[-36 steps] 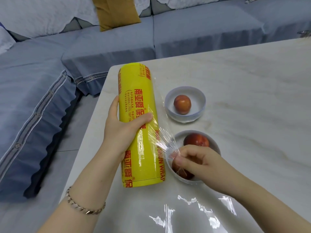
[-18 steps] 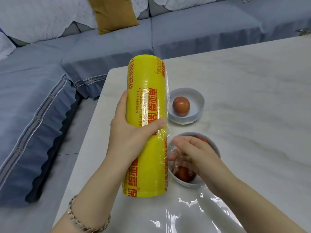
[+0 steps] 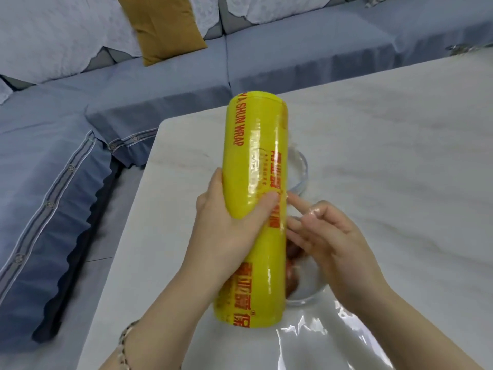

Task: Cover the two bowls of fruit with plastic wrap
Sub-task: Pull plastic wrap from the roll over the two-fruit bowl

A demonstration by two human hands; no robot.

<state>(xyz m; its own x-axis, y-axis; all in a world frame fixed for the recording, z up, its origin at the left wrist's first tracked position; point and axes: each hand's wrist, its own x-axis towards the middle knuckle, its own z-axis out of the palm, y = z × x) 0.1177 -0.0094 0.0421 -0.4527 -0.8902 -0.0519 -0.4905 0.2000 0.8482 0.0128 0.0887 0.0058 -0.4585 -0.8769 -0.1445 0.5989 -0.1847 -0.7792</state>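
Your left hand (image 3: 234,222) is wrapped around the middle of the yellow roll of plastic wrap (image 3: 254,209), thumb across the front, fingers behind, holding it lifted and tilted over the marble table (image 3: 400,156) with its far end pointing away from you. Your right hand (image 3: 328,236) sits just to the right of the roll with fingers loosely spread and gripping nothing, fingertips at the roll's right edge where a thin film catches the light; whether a finger is on the loose end is too blurred to tell. The near bowl (image 3: 306,297) lies right under that hand, mostly hidden, a bit of red fruit (image 3: 290,273) peeking out beside the roll. The far bowl (image 3: 300,169) shows only as a curved rim behind the roll. A loose sheet of wrap (image 3: 320,340) lies glinting on the table nearest you. Bracelet (image 3: 124,345) on your left wrist, blue sofa (image 3: 80,156) beyond the table edge.
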